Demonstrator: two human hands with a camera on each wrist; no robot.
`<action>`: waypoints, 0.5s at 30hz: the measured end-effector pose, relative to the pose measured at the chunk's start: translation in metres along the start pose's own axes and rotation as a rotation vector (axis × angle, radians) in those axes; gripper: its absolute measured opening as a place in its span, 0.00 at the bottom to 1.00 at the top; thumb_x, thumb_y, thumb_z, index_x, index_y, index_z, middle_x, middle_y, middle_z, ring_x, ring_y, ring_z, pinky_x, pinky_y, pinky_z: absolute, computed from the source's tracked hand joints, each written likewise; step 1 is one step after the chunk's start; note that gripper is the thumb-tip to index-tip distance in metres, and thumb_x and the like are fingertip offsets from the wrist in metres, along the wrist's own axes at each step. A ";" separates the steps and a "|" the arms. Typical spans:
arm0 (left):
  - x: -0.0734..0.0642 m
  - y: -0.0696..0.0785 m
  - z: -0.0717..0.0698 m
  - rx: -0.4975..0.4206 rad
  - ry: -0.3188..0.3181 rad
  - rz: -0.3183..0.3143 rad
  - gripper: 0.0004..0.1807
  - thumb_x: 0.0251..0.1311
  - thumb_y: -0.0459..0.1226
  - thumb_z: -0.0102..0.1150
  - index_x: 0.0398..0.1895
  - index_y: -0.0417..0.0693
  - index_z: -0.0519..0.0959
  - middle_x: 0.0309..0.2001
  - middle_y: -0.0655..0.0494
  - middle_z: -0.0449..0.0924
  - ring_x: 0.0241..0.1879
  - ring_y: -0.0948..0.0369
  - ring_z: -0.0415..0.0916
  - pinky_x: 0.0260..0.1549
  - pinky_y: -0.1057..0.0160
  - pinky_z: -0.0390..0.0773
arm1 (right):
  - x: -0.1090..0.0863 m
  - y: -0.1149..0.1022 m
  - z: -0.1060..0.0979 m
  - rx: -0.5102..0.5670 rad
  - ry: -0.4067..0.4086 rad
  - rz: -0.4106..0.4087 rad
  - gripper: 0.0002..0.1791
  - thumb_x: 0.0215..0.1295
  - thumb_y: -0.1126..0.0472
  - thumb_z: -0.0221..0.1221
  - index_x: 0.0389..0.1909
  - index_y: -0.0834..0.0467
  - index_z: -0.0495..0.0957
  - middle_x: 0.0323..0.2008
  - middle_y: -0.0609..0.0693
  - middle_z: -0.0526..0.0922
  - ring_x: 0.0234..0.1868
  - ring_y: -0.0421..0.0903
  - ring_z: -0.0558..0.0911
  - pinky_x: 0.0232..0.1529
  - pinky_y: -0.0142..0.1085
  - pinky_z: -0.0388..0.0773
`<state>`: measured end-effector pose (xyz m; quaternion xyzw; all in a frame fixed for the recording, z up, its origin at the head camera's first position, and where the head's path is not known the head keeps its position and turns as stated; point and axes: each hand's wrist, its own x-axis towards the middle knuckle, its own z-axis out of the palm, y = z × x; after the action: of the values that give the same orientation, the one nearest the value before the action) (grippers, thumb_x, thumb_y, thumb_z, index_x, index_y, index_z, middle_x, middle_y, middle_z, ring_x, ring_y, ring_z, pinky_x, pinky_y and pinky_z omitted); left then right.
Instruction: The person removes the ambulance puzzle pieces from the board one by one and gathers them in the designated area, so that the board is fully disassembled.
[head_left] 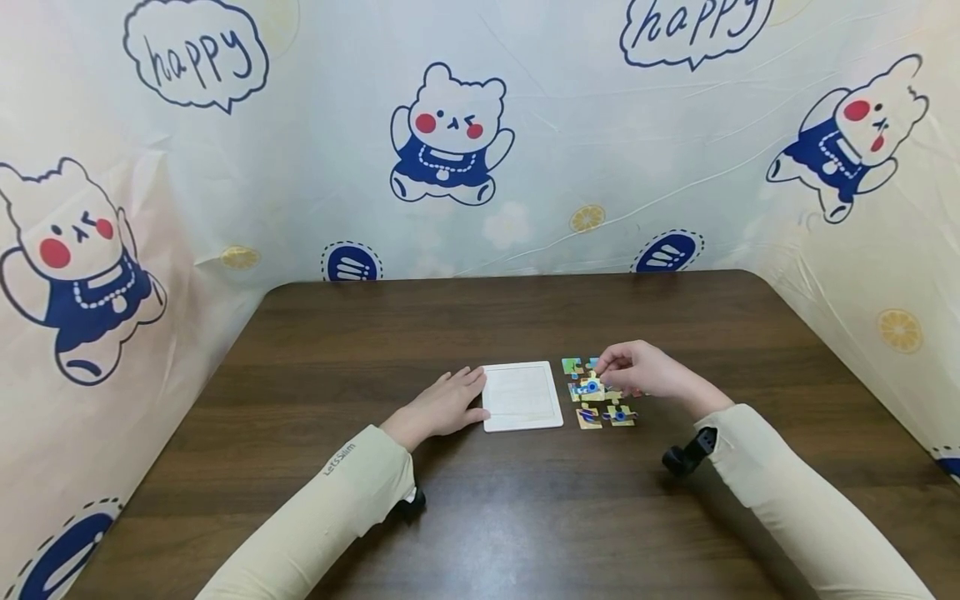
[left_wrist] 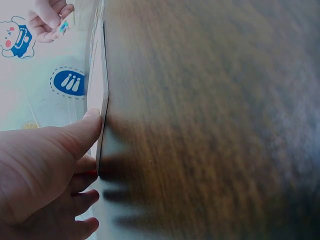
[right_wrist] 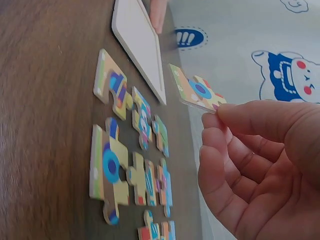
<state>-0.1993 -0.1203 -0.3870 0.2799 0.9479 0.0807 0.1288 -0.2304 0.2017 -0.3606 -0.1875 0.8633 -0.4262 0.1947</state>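
A shallow white puzzle tray (head_left: 522,396), its inside bare, lies flat on the table. At its left edge rests my left hand (head_left: 441,407), fingers stretched out; in the left wrist view the thumb lies on the rim. My right hand (head_left: 651,371) is raised over the loose pieces to the right of the tray. Between thumb and fingertips it pinches a jigsaw puzzle piece (right_wrist: 186,92) with a blue ring on yellow and orange. Several more jigsaw pieces (right_wrist: 109,165) lie apart in rough rows below; in the head view the right hand hides some of them.
The brown wooden table (head_left: 360,333) extends around the tray and pieces. A patterned cloth (head_left: 322,150) with bear drawings hangs behind the far edge and along both sides. A black wrist strap device (head_left: 688,452) sits at the right cuff.
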 end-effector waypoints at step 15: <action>0.001 -0.001 0.001 0.005 -0.007 -0.009 0.35 0.65 0.48 0.50 0.68 0.35 0.56 0.69 0.44 0.52 0.68 0.49 0.47 0.62 0.49 0.49 | -0.017 0.020 -0.021 0.011 0.021 0.055 0.07 0.62 0.65 0.57 0.38 0.66 0.75 0.28 0.58 0.78 0.29 0.54 0.76 0.29 0.44 0.76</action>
<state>-0.2002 -0.1207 -0.3881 0.2764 0.9489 0.0767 0.1317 -0.2290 0.2354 -0.3615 -0.1579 0.8677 -0.4274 0.1984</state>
